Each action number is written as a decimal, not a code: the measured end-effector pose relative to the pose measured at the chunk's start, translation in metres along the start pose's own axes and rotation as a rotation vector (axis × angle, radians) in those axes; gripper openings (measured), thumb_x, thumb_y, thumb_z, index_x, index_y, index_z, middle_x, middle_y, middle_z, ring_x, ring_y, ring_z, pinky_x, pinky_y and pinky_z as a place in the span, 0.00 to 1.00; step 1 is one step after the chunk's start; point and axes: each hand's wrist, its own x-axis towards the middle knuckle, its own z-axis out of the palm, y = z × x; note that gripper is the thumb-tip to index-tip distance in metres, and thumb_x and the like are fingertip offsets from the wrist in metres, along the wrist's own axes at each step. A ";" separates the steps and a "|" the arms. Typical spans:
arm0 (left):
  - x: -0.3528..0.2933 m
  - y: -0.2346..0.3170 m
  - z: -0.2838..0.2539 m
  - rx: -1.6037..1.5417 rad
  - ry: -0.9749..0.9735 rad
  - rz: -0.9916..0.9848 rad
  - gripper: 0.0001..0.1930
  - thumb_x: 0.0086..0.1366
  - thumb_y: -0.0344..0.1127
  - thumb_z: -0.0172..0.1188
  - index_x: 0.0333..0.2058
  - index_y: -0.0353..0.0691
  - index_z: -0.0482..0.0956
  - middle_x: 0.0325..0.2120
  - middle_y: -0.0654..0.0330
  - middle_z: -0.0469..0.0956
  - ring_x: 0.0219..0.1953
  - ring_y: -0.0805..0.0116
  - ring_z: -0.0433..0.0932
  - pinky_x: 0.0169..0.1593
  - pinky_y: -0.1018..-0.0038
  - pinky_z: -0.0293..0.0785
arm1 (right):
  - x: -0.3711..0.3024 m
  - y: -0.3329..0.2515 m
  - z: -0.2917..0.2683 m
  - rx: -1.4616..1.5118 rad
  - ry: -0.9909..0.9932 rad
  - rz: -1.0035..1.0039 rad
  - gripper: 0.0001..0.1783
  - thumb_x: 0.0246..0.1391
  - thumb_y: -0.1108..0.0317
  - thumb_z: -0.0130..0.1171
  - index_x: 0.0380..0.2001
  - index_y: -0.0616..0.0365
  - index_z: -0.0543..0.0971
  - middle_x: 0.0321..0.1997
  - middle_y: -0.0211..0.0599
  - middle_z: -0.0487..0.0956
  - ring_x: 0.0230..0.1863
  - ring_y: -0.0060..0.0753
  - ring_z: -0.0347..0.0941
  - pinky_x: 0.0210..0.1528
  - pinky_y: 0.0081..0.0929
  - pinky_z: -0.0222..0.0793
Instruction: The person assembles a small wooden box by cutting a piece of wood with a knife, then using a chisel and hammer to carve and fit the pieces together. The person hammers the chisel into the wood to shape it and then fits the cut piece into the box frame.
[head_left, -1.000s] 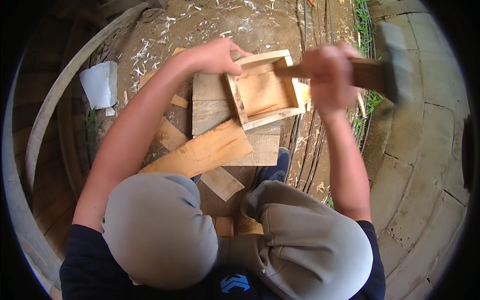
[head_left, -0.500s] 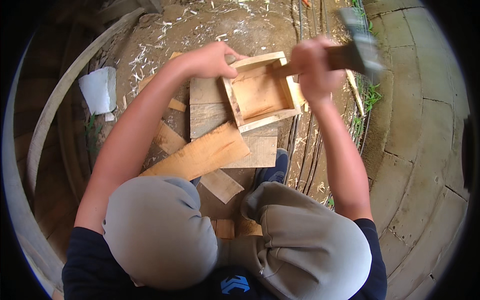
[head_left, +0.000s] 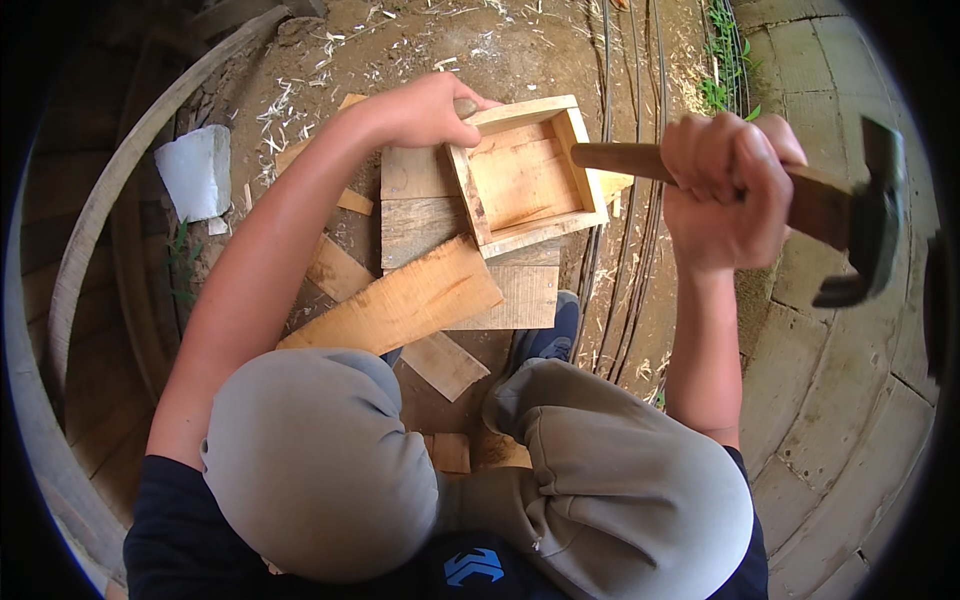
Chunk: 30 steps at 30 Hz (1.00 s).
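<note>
A shallow, open wooden box (head_left: 522,172) rests tilted on flat boards in front of me. My left hand (head_left: 432,112) is closed at its far left corner; a small rounded greyish thing shows between thumb and fingers, too small to name. To the right, my right hand (head_left: 728,190) is wrapped round the wooden handle of a claw hammer (head_left: 875,215). The hammer is raised, its metal head out to the right and the handle's free end pointing toward the box, and it seems not to touch it.
A loose light board (head_left: 400,305) lies between the box and my left knee. Weathered planks (head_left: 420,230) lie under the box. A whitish block (head_left: 195,172) sits at left. Thin metal rods (head_left: 640,270) run along the ground beside grey paving (head_left: 830,330). Shavings litter the dirt.
My right hand and the hammer have swung outward to the right, away from the box. The box has shifted very slightly to the right; my left hand stays at its corner.
</note>
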 end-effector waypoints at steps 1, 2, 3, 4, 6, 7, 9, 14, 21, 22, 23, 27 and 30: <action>0.004 -0.002 0.003 0.017 0.023 0.026 0.28 0.53 0.34 0.61 0.55 0.33 0.82 0.41 0.54 0.86 0.31 0.70 0.77 0.42 0.71 0.77 | -0.004 -0.007 -0.001 0.010 -0.002 0.008 0.19 0.63 0.70 0.48 0.17 0.48 0.59 0.12 0.23 0.55 0.12 0.19 0.48 0.16 0.26 0.44; 0.006 -0.006 0.004 0.008 0.025 0.038 0.28 0.53 0.34 0.61 0.55 0.33 0.82 0.41 0.55 0.86 0.30 0.70 0.77 0.42 0.70 0.77 | -0.006 -0.010 -0.001 0.022 -0.004 0.016 0.19 0.63 0.70 0.47 0.18 0.48 0.59 0.12 0.23 0.55 0.12 0.19 0.49 0.16 0.25 0.45; 0.007 -0.010 0.004 -0.001 0.028 0.049 0.28 0.53 0.34 0.61 0.55 0.33 0.82 0.42 0.55 0.86 0.30 0.70 0.77 0.42 0.70 0.77 | -0.009 -0.006 -0.003 -0.003 0.003 0.029 0.19 0.63 0.70 0.47 0.18 0.48 0.59 0.12 0.23 0.55 0.12 0.19 0.49 0.16 0.25 0.45; 0.009 -0.009 0.006 -0.010 0.029 0.063 0.28 0.53 0.34 0.61 0.55 0.33 0.82 0.42 0.56 0.86 0.30 0.70 0.76 0.43 0.70 0.77 | -0.016 0.002 -0.007 -0.031 0.012 0.041 0.18 0.63 0.70 0.48 0.18 0.48 0.59 0.12 0.23 0.56 0.12 0.19 0.49 0.16 0.25 0.46; 0.007 0.003 0.006 -0.029 -0.035 0.004 0.29 0.53 0.34 0.61 0.55 0.33 0.82 0.45 0.53 0.85 0.34 0.68 0.78 0.47 0.69 0.77 | -0.038 0.030 -0.018 -0.136 0.071 0.084 0.17 0.62 0.71 0.51 0.20 0.50 0.62 0.12 0.22 0.59 0.12 0.18 0.53 0.15 0.25 0.49; 0.005 0.008 0.002 -0.032 -0.058 -0.031 0.29 0.53 0.34 0.61 0.55 0.32 0.82 0.46 0.52 0.85 0.36 0.67 0.79 0.49 0.69 0.77 | -0.039 0.042 -0.012 -0.201 0.113 0.108 0.15 0.61 0.72 0.55 0.20 0.51 0.66 0.13 0.22 0.63 0.12 0.17 0.56 0.15 0.24 0.51; 0.004 0.019 -0.005 -0.034 -0.064 -0.032 0.29 0.52 0.34 0.62 0.56 0.35 0.81 0.47 0.49 0.84 0.39 0.66 0.79 0.51 0.68 0.76 | -0.031 0.034 -0.016 -0.140 0.099 -0.040 0.13 0.61 0.75 0.55 0.22 0.53 0.68 0.13 0.24 0.65 0.12 0.17 0.57 0.15 0.23 0.52; 0.005 0.008 0.005 -0.020 -0.010 0.018 0.31 0.51 0.35 0.62 0.57 0.41 0.82 0.45 0.44 0.83 0.41 0.63 0.81 0.53 0.67 0.77 | -0.048 0.033 -0.019 -0.174 0.055 0.076 0.15 0.60 0.74 0.56 0.20 0.53 0.68 0.13 0.25 0.67 0.12 0.17 0.55 0.14 0.25 0.51; 0.010 0.004 0.009 -0.003 -0.027 0.008 0.32 0.51 0.35 0.62 0.59 0.50 0.82 0.46 0.45 0.84 0.45 0.61 0.83 0.55 0.67 0.77 | -0.069 0.040 -0.017 -0.367 0.126 0.211 0.16 0.58 0.65 0.59 0.18 0.53 0.70 0.16 0.33 0.74 0.15 0.19 0.64 0.19 0.26 0.66; 0.013 0.002 0.007 -0.015 -0.037 -0.007 0.32 0.51 0.35 0.62 0.59 0.52 0.82 0.47 0.45 0.84 0.45 0.61 0.82 0.55 0.68 0.77 | -0.062 0.037 -0.017 -0.380 0.115 0.169 0.17 0.58 0.65 0.60 0.17 0.53 0.70 0.16 0.33 0.73 0.15 0.19 0.64 0.19 0.25 0.66; 0.008 0.004 0.003 -0.024 -0.046 -0.030 0.32 0.50 0.35 0.62 0.59 0.52 0.82 0.47 0.46 0.84 0.45 0.61 0.82 0.55 0.68 0.77 | -0.058 0.024 -0.008 -0.322 0.117 0.173 0.17 0.57 0.65 0.60 0.17 0.54 0.69 0.16 0.32 0.73 0.15 0.19 0.64 0.20 0.25 0.67; 0.000 0.005 0.008 -0.027 -0.023 -0.032 0.32 0.50 0.35 0.63 0.59 0.40 0.81 0.48 0.48 0.84 0.47 0.60 0.83 0.56 0.67 0.77 | -0.055 0.016 -0.003 -0.254 0.118 0.199 0.16 0.57 0.66 0.61 0.17 0.55 0.70 0.17 0.29 0.72 0.16 0.19 0.62 0.21 0.25 0.66; 0.011 0.004 0.000 0.006 0.004 0.007 0.33 0.50 0.36 0.63 0.59 0.37 0.80 0.51 0.44 0.81 0.50 0.58 0.81 0.58 0.65 0.76 | -0.051 0.026 -0.013 -0.248 0.074 0.165 0.14 0.58 0.68 0.59 0.19 0.54 0.69 0.16 0.29 0.70 0.15 0.18 0.61 0.21 0.24 0.70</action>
